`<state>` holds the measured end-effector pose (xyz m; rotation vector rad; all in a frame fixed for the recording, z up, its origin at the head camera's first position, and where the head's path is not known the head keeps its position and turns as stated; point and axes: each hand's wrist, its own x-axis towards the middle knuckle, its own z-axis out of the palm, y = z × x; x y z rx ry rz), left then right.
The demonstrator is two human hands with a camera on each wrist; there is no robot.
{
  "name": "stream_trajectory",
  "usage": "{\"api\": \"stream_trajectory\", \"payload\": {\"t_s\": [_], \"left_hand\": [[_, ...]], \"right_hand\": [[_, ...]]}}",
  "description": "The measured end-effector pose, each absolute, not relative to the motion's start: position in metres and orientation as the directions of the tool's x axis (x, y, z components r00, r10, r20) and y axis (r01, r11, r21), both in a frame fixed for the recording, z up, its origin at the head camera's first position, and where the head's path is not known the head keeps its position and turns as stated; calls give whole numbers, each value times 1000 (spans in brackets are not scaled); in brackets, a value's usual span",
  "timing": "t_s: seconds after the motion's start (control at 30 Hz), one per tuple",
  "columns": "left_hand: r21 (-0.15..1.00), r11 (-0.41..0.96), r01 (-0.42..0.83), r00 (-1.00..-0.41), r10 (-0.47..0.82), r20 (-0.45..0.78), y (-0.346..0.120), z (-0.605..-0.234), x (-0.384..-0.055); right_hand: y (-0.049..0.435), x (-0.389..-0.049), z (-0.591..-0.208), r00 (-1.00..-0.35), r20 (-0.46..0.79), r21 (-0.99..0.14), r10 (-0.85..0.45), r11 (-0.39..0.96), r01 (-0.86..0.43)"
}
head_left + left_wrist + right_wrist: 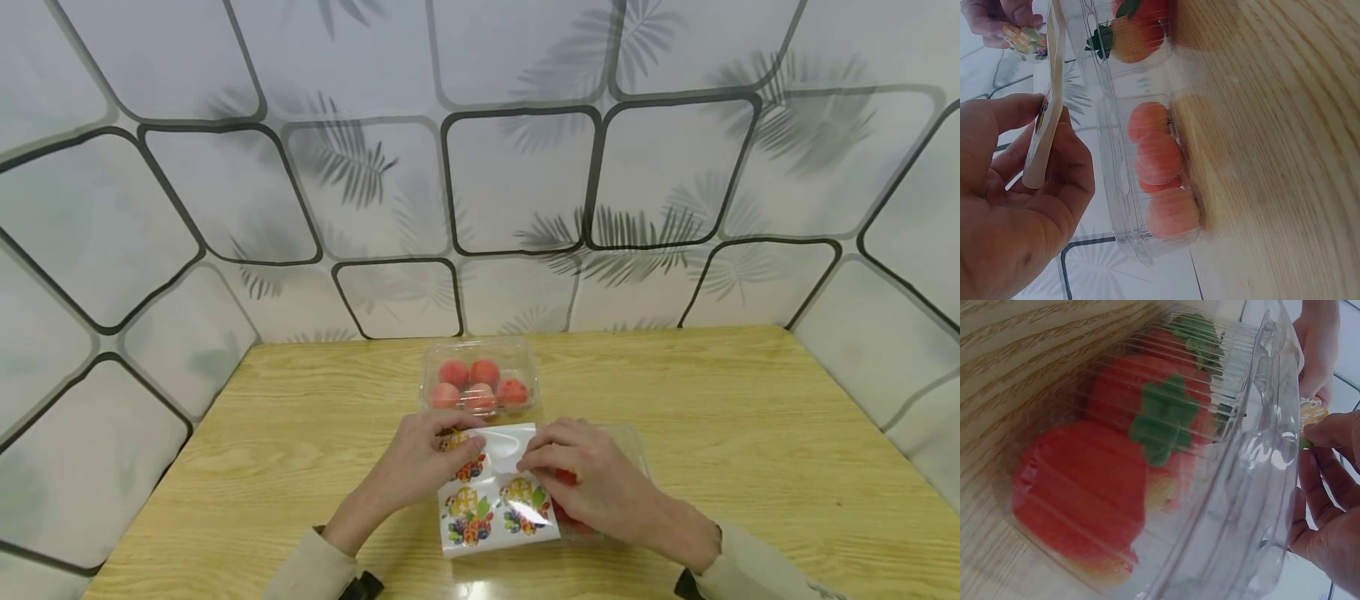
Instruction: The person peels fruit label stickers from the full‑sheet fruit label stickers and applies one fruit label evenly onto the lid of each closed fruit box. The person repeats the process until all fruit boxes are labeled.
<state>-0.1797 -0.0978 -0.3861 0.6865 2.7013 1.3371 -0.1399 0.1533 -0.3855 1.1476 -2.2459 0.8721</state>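
Observation:
My left hand (pixel 427 462) pinches a glossy white sheet of fruit-print stickers (pixel 501 517) by its upper left part, thumb on top. Seen edge-on in the left wrist view, the sheet (pixel 1038 153) passes between thumb and fingers. Three printed stickers show on it in the head view; its upper right part is plain white. At that part, my right hand (pixel 588 471) pinches a peeled sticker (pixel 1025 42) with coloured fruit on it, between thumb and fingertips. Under the right hand stands a clear plastic box (pixel 1235 506) of red strawberries (pixel 1082 487) with green leaves, partly hidden by hand and sheet.
Behind the sheet, a second clear plastic box (pixel 528 354) holds several round pinkish-red fruits (pixel 483 372). Both boxes stand on a wood-grain table (pixel 300 417). A pale patterned curtain (pixel 517 183) encloses the table at the back and sides.

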Motion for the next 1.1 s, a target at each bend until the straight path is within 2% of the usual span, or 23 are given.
{"api": "stream_trajectory", "payload": {"t_s": [0.4, 1.1], "left_hand": [[755, 554, 350, -913, 384, 141, -99, -385, -179], [782, 538, 314, -921, 374, 113, -104, -387, -179]], "right_hand": [[152, -140, -387, -489, 680, -281, -547, 421, -862], [150, -138, -388, -461, 692, -247, -556, 417, -875]]}}
